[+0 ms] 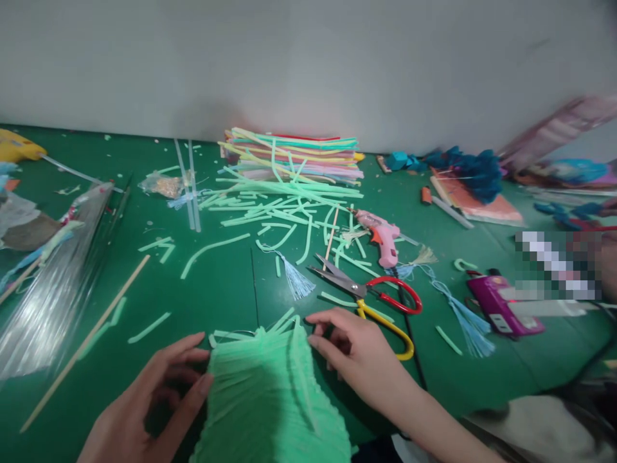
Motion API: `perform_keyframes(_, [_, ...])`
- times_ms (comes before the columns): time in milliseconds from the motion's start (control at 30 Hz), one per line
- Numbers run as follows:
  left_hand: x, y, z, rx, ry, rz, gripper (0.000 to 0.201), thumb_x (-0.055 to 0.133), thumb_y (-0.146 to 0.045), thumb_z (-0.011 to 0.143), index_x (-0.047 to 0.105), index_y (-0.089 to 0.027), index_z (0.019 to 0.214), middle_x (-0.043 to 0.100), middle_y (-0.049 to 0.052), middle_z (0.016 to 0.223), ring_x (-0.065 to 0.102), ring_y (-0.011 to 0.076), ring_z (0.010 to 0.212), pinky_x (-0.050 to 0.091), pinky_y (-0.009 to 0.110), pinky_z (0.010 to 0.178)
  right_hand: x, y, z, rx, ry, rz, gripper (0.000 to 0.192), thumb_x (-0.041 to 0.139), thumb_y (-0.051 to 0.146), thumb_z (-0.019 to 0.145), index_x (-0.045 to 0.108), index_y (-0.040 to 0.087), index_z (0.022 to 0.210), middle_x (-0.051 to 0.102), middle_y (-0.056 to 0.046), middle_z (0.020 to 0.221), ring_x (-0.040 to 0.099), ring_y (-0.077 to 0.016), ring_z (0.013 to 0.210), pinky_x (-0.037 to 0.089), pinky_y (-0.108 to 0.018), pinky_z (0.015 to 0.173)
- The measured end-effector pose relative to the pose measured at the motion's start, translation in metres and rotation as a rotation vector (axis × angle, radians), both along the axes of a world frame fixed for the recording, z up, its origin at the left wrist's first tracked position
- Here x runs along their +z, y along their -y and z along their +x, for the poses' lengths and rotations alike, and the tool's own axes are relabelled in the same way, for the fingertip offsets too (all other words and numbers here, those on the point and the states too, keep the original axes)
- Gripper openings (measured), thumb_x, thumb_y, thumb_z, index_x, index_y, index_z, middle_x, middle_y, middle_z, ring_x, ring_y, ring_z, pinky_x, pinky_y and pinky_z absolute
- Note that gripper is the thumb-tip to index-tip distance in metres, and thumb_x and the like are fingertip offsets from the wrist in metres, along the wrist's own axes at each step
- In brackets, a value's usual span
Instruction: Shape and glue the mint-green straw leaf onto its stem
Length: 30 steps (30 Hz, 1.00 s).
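At the bottom centre of the frame a pale green bundle of thin foam strips [270,392] lies on the green table [226,283], running from the lower edge up to just below mid-frame. The left hand [144,405] sits at the lower left, fingers spread and loosely curled, its thumb and fingertips touching the bundle's left edge. The right hand [357,350] comes in from the lower right, fingers bent, fingertips pressing the bundle's upper right corner; neither hand closes fully around it. Just above the right hand lie scissors with red and yellow handles [380,299], and above those a pink glue gun [383,236]. Loose pale green strips [284,206] scatter across the middle, with a stack of coloured foam sheets [299,157] behind them near the wall.
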State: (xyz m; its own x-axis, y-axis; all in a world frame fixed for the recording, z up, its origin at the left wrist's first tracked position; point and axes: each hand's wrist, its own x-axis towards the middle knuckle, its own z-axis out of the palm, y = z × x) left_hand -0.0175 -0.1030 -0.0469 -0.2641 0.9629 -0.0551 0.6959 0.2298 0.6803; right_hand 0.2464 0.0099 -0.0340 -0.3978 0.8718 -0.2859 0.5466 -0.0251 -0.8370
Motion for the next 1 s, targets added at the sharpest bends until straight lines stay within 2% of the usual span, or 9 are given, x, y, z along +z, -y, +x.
perform_keyframes(100, [0.003, -0.015, -0.001, 0.053, 0.049, -0.124, 0.041, 0.059, -0.059, 0.081, 0.065, -0.030, 0.110, 0.078, 0.001, 0.088, 0.075, 0.0219, 0.076, 0.061, 0.027, 0.060, 0.000, 0.001, -0.002, 0.071, 0.067, 0.124, 0.016, 0.064, 0.021, 0.086, 0.069, 0.022, 0.102, 0.065, -0.001, 0.084, 0.059, -0.0125, 0.062, 0.048, -0.025, 0.057])
perform_keyframes(200, [0.008, -0.031, 0.001, 0.085, 0.140, -0.173, 0.043, 0.059, -0.062, 0.079, 0.069, -0.027, 0.102, 0.078, 0.001, 0.082, 0.075, 0.0214, 0.075, 0.060, 0.027, 0.063, 0.000, 0.000, -0.008, 0.079, 0.052, 0.132, 0.014, 0.064, 0.019, 0.085, 0.068, 0.022, 0.099, 0.064, 0.000, 0.084, 0.057, -0.0130, 0.066, 0.046, -0.026, 0.060])
perform_keyframes(300, [0.015, -0.039, 0.003, 0.110, 0.295, -0.186, 0.042, 0.064, -0.059, 0.078, 0.070, -0.025, 0.101, 0.078, 0.002, 0.085, 0.074, 0.0200, 0.077, 0.060, 0.027, 0.070, 0.001, 0.000, -0.010, 0.030, 0.010, 0.059, 0.016, 0.064, 0.017, 0.083, 0.065, 0.022, 0.098, 0.062, 0.001, 0.084, 0.055, -0.0124, 0.065, 0.043, -0.025, 0.058])
perform_keyframes(400, [0.020, -0.040, 0.004, 0.167, 0.394, -0.152, 0.040, 0.070, -0.056, 0.073, 0.071, -0.023, 0.096, 0.078, 0.004, 0.091, 0.074, 0.0220, 0.083, 0.061, 0.028, 0.073, 0.001, 0.001, -0.007, -0.048, -0.069, -0.081, 0.016, 0.063, 0.018, 0.082, 0.061, 0.021, 0.098, 0.055, 0.004, 0.074, 0.050, -0.0111, 0.061, 0.041, -0.023, 0.054])
perform_keyframes(500, [0.020, -0.037, 0.005, 0.197, 0.468, -0.137, 0.035, 0.073, -0.052, 0.073, 0.072, -0.024, 0.094, 0.078, 0.003, 0.091, 0.074, 0.0221, 0.084, 0.061, 0.028, 0.073, 0.000, 0.002, -0.004, -0.118, -0.214, -0.251, 0.014, 0.064, 0.024, 0.083, 0.055, 0.021, 0.094, 0.049, 0.006, 0.068, 0.045, -0.0096, 0.057, 0.038, -0.021, 0.051])
perform_keyframes(567, [0.019, -0.035, 0.005, 0.219, 0.506, -0.125, 0.032, 0.073, -0.050, 0.074, 0.072, -0.025, 0.094, 0.078, 0.002, 0.091, 0.074, 0.0213, 0.083, 0.061, 0.028, 0.072, 0.001, 0.002, -0.003, -0.137, -0.307, -0.322, 0.019, 0.066, 0.029, 0.083, 0.054, 0.021, 0.095, 0.051, 0.006, 0.071, 0.044, -0.0088, 0.056, 0.037, -0.020, 0.048])
perform_keyframes(800, [0.020, -0.039, 0.005, 0.135, 0.505, -0.187, 0.032, 0.062, -0.055, 0.083, 0.077, -0.027, 0.087, 0.078, 0.000, 0.086, 0.072, 0.0224, 0.083, 0.059, 0.033, 0.076, 0.001, 0.001, 0.000, -0.141, -0.364, -0.327, 0.029, 0.069, 0.041, 0.084, 0.059, 0.019, 0.100, 0.059, 0.001, 0.076, 0.046, -0.0096, 0.060, 0.037, -0.020, 0.048])
perform_keyframes(1000, [0.019, -0.044, 0.002, 0.128, 0.702, -0.327, 0.031, 0.065, -0.055, 0.081, 0.080, -0.029, 0.086, 0.080, 0.001, 0.088, 0.073, 0.0265, 0.086, 0.059, 0.042, 0.081, 0.001, 0.000, -0.002, -0.138, -0.387, -0.359, 0.028, 0.070, 0.038, 0.083, 0.058, 0.018, 0.100, 0.059, 0.002, 0.076, 0.045, -0.0088, 0.059, 0.039, -0.019, 0.048])
